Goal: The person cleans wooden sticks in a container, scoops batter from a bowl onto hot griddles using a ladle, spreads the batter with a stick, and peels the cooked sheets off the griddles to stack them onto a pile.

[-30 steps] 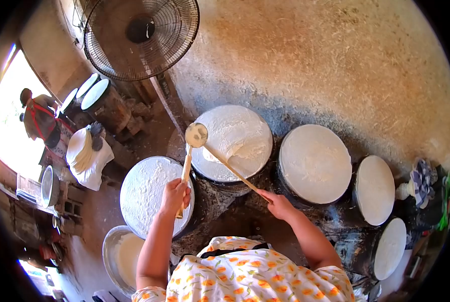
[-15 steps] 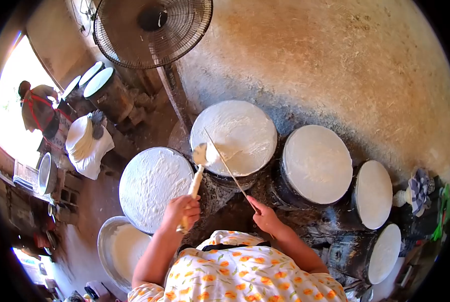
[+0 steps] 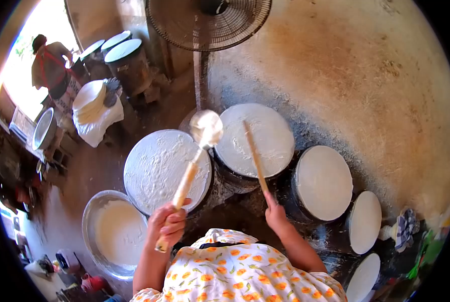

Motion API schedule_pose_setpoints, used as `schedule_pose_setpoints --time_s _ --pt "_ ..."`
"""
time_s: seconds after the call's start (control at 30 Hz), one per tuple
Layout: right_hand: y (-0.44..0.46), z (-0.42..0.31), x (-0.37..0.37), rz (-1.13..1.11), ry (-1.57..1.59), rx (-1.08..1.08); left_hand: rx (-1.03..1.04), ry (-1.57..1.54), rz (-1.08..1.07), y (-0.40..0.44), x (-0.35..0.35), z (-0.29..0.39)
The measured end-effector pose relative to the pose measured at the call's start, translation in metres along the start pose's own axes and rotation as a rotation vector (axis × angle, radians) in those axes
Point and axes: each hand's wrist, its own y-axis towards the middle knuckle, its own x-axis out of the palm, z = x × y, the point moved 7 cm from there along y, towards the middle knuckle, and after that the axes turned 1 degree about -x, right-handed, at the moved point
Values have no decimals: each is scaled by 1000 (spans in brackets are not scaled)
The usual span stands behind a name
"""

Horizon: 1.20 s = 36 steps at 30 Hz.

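My left hand (image 3: pixel 168 225) is wrapped round the pale wooden handle of a ladle (image 3: pixel 188 178). The ladle's round metal head, wet with white batter, is up between two drum tops. My right hand (image 3: pixel 275 211) grips a thin flat wooden stick (image 3: pixel 255 156), its tip over the middle drum top. A white layer with uneven ridges coats that middle drum top (image 3: pixel 265 136). Thicker, lumpy white batter covers the left drum top (image 3: pixel 159 171), just beyond my left hand. Below it, a metal basin (image 3: pixel 90 236) holds pale liquid batter.
More white-topped drums (image 3: pixel 323 183) curve round to my right. A large fan (image 3: pixel 210 30) stands by the wall (image 3: pixel 335 65). To the far left, a stack of pale round sheets (image 3: pixel 89 103) lies on white cloth, and another person (image 3: pixel 53 68) stands near other drums.
My view has swung left. The ladle has lifted off the middle drum top towards the left drum. The stick has turned more upright, its tip still over the middle drum.
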Motion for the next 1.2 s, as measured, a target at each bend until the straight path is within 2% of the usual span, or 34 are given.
schedule_pose_setpoints --time_s 0.03,0.1,0.17,0.2,0.3,0.33,0.4,0.43,0.5,0.53,0.57,0.67,0.7,0.73,0.77,0.83,0.93,0.97,1.0,1.03,1.1,1.13,1.17,1.2 --pt "-15 3 13 -152 -123 69 61 -22 -96 -14 9 10" --pt "-30 -3 15 -142 -62 5 235 -32 -102 -50 21 34" --pt "-33 -7 -1 57 143 -153 429 -25 -181 -96 22 64" --pt "-29 8 0 64 114 -11 541 10 -206 -116 25 79" --pt "-8 20 -7 227 200 142 776 250 -295 -171 28 118" --pt "-7 25 5 214 201 130 793 251 -290 -184 19 127" --pt "-19 15 24 261 171 81 1021 286 -200 -214 -18 156" --pt "-27 -3 30 273 173 41 1032 289 -196 -222 -37 165" --pt "-50 -20 53 53 226 59 1211 159 168 -244 -108 190" --pt "-57 -27 60 -117 181 156 1203 159 173 -247 -133 196" --pt "-61 -42 64 -79 250 -5 1196 52 264 -251 -169 198" --pt "-52 -83 63 -69 264 -44 1090 -149 482 -262 -296 199" --pt "-45 -94 67 -63 261 -122 1090 -258 527 -260 -323 188" --pt "-46 -101 69 -57 259 -200 1051 -360 493 -265 -378 186" --pt "-54 -102 70 -51 260 -181 976 -403 493 -263 -397 174" --pt "-65 -101 80 -237 263 -93 862 -406 630 -266 -447 155" --pt "-90 -83 75 -258 222 -147 756 -490 627 -246 -431 119" --pt "-97 -76 74 -266 195 -156 780 -470 715 -242 -422 111" --pt "-103 -67 73 -330 146 -65 805 -446 802 -241 -413 103" --pt "-109 -66 65 -314 158 -59 797 -427 798 -237 -399 95" --pt "-127 -51 58 -487 114 114 744 -370 963 -226 -381 83" --pt "-136 -44 53 -522 142 111 706 -307 861 -226 -400 86" --pt "-148 -35 48 -540 167 127 681 -313 897 -222 -409 86" --pt "-158 -24 45 -495 115 3 708 -285 962 -212 -408 86"
